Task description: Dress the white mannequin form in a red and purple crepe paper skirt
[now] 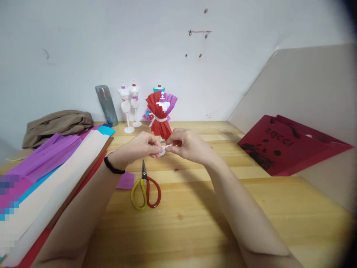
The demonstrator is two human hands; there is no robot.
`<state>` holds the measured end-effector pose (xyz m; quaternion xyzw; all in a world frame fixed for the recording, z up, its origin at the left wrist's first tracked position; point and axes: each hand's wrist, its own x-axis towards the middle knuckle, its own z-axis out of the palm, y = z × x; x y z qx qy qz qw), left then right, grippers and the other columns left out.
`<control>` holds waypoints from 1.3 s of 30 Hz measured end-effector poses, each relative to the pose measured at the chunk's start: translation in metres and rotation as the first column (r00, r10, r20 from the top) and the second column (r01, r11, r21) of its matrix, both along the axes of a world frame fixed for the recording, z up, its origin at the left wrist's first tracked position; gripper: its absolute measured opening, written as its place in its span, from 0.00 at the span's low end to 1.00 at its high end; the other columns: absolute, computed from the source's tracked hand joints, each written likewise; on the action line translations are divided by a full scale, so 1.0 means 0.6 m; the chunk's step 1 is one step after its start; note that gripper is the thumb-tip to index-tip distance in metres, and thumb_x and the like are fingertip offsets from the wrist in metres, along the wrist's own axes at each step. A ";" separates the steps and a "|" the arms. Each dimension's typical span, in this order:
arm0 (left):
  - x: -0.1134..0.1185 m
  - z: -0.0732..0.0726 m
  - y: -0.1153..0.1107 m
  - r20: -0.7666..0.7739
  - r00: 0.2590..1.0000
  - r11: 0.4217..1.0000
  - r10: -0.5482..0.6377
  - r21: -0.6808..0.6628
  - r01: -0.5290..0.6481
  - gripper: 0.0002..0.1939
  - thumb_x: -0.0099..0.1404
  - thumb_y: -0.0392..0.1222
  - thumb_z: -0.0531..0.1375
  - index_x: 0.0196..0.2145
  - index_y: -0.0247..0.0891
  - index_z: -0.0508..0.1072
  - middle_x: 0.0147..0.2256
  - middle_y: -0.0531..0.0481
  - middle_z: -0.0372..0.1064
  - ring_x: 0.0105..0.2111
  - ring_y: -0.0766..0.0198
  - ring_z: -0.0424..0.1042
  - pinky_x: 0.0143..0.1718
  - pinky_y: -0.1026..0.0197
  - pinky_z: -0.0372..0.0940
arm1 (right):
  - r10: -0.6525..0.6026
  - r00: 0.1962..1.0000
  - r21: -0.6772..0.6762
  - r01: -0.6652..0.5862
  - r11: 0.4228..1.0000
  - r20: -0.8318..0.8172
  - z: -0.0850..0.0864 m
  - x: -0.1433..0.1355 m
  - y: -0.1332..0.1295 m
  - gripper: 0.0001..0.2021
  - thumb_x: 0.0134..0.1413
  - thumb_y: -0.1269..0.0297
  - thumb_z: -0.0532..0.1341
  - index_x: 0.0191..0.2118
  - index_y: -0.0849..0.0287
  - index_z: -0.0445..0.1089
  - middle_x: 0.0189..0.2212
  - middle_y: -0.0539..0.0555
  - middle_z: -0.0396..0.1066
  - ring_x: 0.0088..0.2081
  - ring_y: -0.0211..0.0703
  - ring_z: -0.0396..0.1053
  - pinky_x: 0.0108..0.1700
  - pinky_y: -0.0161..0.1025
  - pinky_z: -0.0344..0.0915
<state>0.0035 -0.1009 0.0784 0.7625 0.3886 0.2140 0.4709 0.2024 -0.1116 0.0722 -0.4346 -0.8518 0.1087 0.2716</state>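
My left hand (145, 143) is closed in a pinch, its fingertips close to my right hand; what it grips is hidden. In my right hand (186, 144), thumb and fingers pinch a thin white strip (169, 146) that reaches toward the left fingertips. Right behind both hands stands a small white mannequin dressed in pleated red paper (161, 128), with a pale band at its waist and purple pleats behind one shoulder. Its white round base shows partly between my hands. Nearer to me lie scissors (144, 182) with one yellow and one red handle, slightly spread.
Two white mannequins (125, 104) and a grey bottle (107, 106) stand by the wall; another mannequin (158, 88) is partly hidden. Coloured paper sheets (69, 160) and brown cloth (58, 126) lie left. A purple scrap (125, 181) is near the scissors. A red bag (287, 149) is right.
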 end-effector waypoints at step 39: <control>-0.096 0.063 -0.012 0.157 0.980 0.992 0.119 0.027 -0.124 0.08 0.52 0.43 0.64 0.21 0.37 0.75 0.25 0.48 0.71 0.21 0.70 0.60 0.19 0.67 0.53 | -0.419 0.908 -0.221 0.411 0.884 0.013 0.013 0.042 0.017 0.03 0.43 0.70 0.57 0.27 0.58 0.68 0.21 0.52 0.70 0.23 0.41 0.64 0.27 0.37 0.55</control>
